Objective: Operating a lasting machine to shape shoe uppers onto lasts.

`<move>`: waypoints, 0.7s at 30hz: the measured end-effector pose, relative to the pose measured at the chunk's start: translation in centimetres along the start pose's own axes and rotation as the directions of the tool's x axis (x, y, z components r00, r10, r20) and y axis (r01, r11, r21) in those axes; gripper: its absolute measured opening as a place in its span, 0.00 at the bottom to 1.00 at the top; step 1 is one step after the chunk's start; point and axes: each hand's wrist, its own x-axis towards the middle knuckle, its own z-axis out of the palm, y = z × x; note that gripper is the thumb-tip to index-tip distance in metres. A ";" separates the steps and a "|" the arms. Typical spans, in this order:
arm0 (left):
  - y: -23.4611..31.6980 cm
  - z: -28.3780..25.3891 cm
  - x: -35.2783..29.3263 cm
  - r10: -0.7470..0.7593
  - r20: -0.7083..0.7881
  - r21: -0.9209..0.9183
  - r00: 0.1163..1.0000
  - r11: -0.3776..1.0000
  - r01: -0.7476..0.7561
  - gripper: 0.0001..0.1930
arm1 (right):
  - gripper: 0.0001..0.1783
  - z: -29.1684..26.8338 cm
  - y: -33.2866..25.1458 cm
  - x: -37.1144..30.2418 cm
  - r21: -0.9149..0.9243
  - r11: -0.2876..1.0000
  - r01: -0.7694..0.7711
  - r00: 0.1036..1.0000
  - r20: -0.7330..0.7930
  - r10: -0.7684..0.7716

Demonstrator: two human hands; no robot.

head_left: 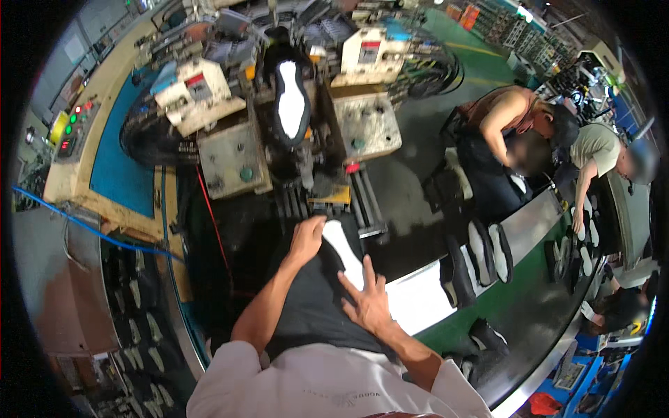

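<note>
Pressing shoe (341,244), left hand (306,240), right hand (368,303)

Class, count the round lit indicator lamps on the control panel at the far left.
4: two green lamps and two red lamps clustered on the control panel at far left. More may be hidden in the blurred, curved edge.

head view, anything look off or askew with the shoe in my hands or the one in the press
Nothing stands out. The left hand and right hand hold a black shoe sole-up. Another shoe sits sole-up, centred in the machine.
</note>
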 end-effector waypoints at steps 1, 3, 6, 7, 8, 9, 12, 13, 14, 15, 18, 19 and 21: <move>0.2 -0.3 0.1 0.002 -0.009 0.012 1.000 1.000 -0.002 0.17 | 0.47 -0.9 -0.6 0.1 -0.033 0.999 0.005 1.000 0.014 -0.005; -1.0 -0.4 0.4 -0.071 0.007 -0.101 0.997 0.992 0.072 0.16 | 0.47 -1.4 -1.0 0.7 -0.096 0.994 0.050 0.999 0.012 -0.050; -3.5 0.6 0.1 -0.209 -0.031 -0.356 0.977 0.916 0.184 0.14 | 0.47 -1.3 -1.8 1.6 -0.127 0.987 0.103 0.995 0.032 -0.099; -3.0 1.2 0.4 -0.235 -0.050 -0.352 0.971 0.914 0.204 0.14 | 0.47 -1.5 -1.7 1.8 -0.142 0.986 0.090 0.996 0.041 -0.085; -2.2 1.6 0.4 -0.269 -0.072 -0.348 0.960 0.909 0.229 0.14 | 0.47 -1.5 -1.7 1.8 -0.154 0.985 0.083 0.996 0.057 -0.075; -1.6 1.9 0.7 -0.291 -0.065 -0.353 0.955 0.902 0.251 0.14 | 0.47 -1.5 -1.6 1.9 -0.161 0.984 0.076 0.996 0.049 -0.069; -1.8 2.5 1.0 -0.223 -0.163 -0.300 0.961 0.939 0.167 0.14 | 0.46 -1.8 -1.7 2.5 -0.138 0.989 0.059 0.996 0.070 -0.050; -1.7 2.6 1.2 -0.228 -0.171 -0.288 0.958 0.942 0.173 0.15 | 0.46 -2.0 -1.7 2.6 -0.126 0.991 0.047 0.995 0.088 -0.036; -1.7 2.6 1.3 -0.230 -0.175 -0.291 0.957 0.941 0.173 0.15 | 0.45 -2.1 -1.8 2.7 -0.114 0.993 0.033 0.994 0.107 -0.021; -1.7 2.5 1.4 -0.246 -0.162 -0.264 0.955 0.944 0.199 0.15 | 0.45 -2.1 -1.8 2.8 -0.117 0.992 0.038 0.994 0.110 -0.025; -1.1 2.4 1.5 -0.256 -0.121 -0.323 0.959 0.924 0.206 0.15 | 0.45 -2.1 -1.8 3.0 -0.128 0.991 0.022 0.992 0.124 -0.006; -1.2 2.3 1.5 -0.248 -0.102 -0.405 0.963 0.895 0.188 0.15 | 0.44 -2.2 -1.9 3.0 -0.113 0.994 0.013 0.992 0.129 0.002; -2.3 2.8 1.0 -0.318 -0.101 -0.543 0.943 0.812 0.215 0.15 | 0.44 -2.1 -2.1 3.1 -0.098 0.995 0.004 0.990 0.137 0.009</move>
